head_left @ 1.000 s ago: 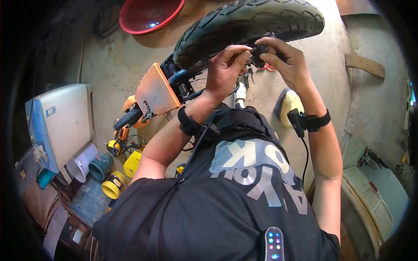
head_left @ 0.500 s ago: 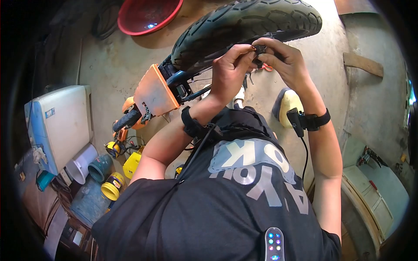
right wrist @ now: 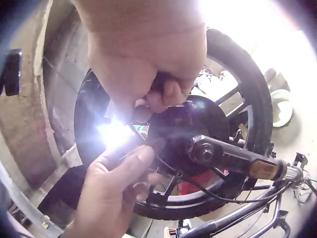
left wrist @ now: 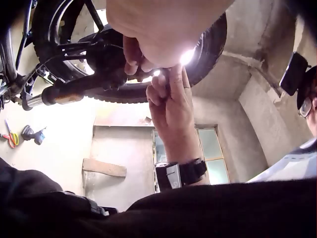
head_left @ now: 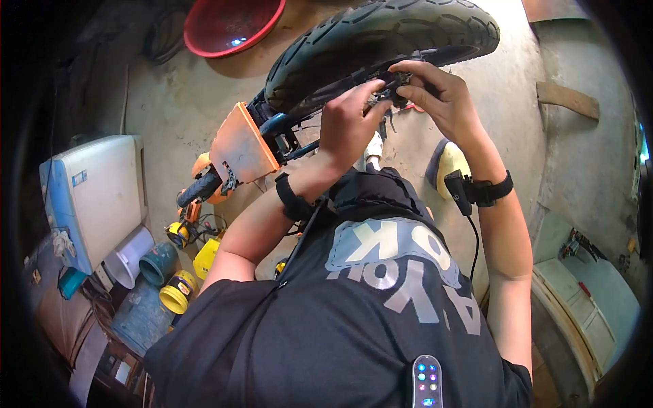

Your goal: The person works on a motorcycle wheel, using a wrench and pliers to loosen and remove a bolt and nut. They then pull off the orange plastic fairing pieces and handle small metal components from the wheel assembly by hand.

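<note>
In the head view my right hand grips a small black mechanical part between thumb and fingers, right below the tyre. My left hand meets it from the other side, index finger and thumb spread about the part's near edge. The right wrist view shows both hands close to the wheel's black hub, with a thin cable running past it. Glare and fingers hide much of the part there. In the left wrist view the curled fingers of both hands come together in front of the wheel.
An orange panel and a handlebar grip belong to the bike on the left. Red-handled scissors lie on the floor. Around stand a red basin, a wooden board, a white-and-blue case and several buckets.
My left fingers were pinched together at the part; now index finger and thumb are wider apart and the hand sits slightly lower and left. The right hand keeps its grip, shifting a little left.
</note>
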A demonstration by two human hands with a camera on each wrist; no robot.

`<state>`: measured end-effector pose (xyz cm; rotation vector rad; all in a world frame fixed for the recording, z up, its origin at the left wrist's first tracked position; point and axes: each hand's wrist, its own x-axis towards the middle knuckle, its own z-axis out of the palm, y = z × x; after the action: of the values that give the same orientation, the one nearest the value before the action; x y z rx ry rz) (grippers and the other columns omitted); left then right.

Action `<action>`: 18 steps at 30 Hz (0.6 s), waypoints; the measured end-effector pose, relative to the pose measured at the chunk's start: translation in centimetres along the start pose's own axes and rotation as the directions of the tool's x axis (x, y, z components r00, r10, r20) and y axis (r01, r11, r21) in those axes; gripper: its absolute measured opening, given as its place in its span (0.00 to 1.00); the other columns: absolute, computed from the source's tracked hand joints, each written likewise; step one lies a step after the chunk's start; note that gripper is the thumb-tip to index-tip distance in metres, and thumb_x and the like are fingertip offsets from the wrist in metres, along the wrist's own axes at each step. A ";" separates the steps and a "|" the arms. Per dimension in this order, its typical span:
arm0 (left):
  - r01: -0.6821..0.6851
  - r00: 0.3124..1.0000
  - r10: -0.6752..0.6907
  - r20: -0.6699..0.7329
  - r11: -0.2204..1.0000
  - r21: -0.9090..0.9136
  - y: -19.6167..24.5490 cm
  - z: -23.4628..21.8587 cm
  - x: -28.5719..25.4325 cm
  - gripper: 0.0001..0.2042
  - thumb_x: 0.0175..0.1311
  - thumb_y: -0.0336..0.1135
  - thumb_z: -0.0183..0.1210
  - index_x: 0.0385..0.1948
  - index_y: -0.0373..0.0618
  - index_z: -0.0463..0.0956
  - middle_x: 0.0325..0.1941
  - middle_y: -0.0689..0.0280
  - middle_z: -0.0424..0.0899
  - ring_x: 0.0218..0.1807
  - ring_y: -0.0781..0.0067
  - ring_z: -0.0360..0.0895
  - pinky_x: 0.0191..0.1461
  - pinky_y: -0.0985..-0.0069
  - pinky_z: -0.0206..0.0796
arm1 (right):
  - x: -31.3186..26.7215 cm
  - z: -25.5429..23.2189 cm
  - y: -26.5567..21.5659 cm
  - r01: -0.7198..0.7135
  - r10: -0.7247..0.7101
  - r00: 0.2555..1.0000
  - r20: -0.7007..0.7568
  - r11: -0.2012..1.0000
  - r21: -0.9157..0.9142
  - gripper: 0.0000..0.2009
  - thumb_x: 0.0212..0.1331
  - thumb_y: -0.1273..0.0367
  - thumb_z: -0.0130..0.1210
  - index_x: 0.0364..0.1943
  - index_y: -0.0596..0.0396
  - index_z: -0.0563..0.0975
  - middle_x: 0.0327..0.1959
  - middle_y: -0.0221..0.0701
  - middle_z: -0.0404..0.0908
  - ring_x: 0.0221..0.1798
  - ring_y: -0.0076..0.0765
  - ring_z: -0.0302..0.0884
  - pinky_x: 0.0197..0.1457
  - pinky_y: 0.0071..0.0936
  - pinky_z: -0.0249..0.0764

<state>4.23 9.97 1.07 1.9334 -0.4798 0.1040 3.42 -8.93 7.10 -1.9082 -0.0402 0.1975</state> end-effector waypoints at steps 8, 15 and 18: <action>-0.076 0.997 0.074 0.026 0.994 0.079 -1.7 0.3 0.5 0.09 0.61 0.27 0.63 0.42 0.39 0.83 0.36 0.53 0.86 0.38 0.49 0.84 0.39 0.65 0.76 | 0.1 -0.7 -1.2 0.074 -0.070 0.997 0.031 0.986 -0.150 0.16 0.63 0.69 0.63 0.54 0.57 0.80 0.36 0.33 0.83 0.37 0.23 0.76 0.46 0.24 0.74; -0.094 0.990 0.101 -0.102 0.993 0.075 -0.8 1.3 0.8 0.09 0.62 0.23 0.62 0.42 0.36 0.83 0.34 0.51 0.87 0.36 0.58 0.88 0.38 0.72 0.77 | -0.5 0.1 -1.2 0.101 -0.109 0.994 -0.015 0.960 -0.261 0.17 0.63 0.68 0.62 0.55 0.57 0.79 0.40 0.41 0.85 0.39 0.31 0.81 0.48 0.27 0.76; 0.062 0.995 -0.068 -0.076 0.995 -0.077 -0.6 1.6 0.4 0.09 0.61 0.21 0.63 0.43 0.36 0.82 0.35 0.54 0.88 0.40 0.65 0.89 0.41 0.75 0.78 | -0.5 0.4 -1.0 0.042 -0.053 0.998 -0.040 0.972 -0.231 0.18 0.62 0.69 0.63 0.56 0.55 0.79 0.37 0.39 0.85 0.37 0.26 0.78 0.46 0.25 0.75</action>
<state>4.54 8.58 -0.02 1.8630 -0.3628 0.1180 2.90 -8.28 7.93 -2.1405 -0.0805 0.1201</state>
